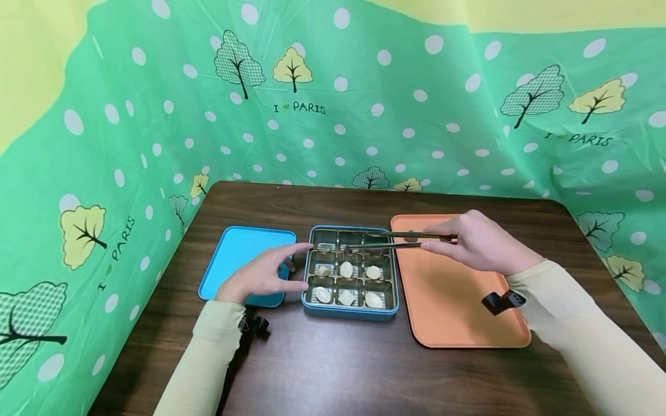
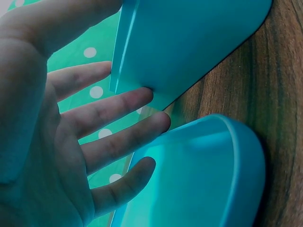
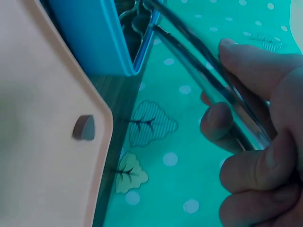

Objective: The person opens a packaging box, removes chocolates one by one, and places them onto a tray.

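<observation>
Just left of the orange tray (image 1: pixel 447 315), the blue box (image 1: pixel 351 315) is touched by the loosely spread left hand (image 1: pixel 262 274); over its far compartments, tongs (image 1: pixel 406 245) are gripped by the right hand (image 1: pixel 476 242), best guided slowly, squarely.

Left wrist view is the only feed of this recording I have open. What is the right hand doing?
Observer: The right hand holds metal tweezers, tips over the blue box.

Operator: I only get that box's outer wall. What shows inside?

Observer: Six pale pieces show, in two rows of three.

Operator: Anything to the box's right?

Observer: Yes, an orange tray, with a small dark piece lying on it.
</observation>
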Demonstrator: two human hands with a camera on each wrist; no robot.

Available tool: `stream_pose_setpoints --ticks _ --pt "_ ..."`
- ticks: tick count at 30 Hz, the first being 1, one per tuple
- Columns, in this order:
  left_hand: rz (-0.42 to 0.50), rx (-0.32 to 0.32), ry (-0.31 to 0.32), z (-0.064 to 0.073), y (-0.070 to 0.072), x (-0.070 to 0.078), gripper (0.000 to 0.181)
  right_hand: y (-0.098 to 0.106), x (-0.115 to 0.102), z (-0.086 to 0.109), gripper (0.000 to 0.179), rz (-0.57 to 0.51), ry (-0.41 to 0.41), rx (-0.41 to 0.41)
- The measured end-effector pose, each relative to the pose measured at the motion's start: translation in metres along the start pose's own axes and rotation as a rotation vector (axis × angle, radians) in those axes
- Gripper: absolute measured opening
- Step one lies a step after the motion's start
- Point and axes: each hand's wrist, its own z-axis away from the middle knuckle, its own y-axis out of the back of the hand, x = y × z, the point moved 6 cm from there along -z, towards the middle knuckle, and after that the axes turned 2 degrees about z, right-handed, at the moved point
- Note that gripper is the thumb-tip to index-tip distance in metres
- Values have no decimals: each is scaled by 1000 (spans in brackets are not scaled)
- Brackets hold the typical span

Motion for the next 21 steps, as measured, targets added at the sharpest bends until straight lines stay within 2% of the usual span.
stream_pose_setpoints --ticks 3,7,17,21 --pt "0 0 5 0 0 0 86 -1 -5 -8 4 33 41 -8" --pt "5 -2 6 0 0 1 86 -1 -10 -16 7 45 59 -37" --pt "11 -2 7 1 -1 0 86 -3 -7 -35 19 -5 -13 -171" --pt "11 -2 -5 0 -1 0 86 -2 -5 -46 16 -5 -39 -237"
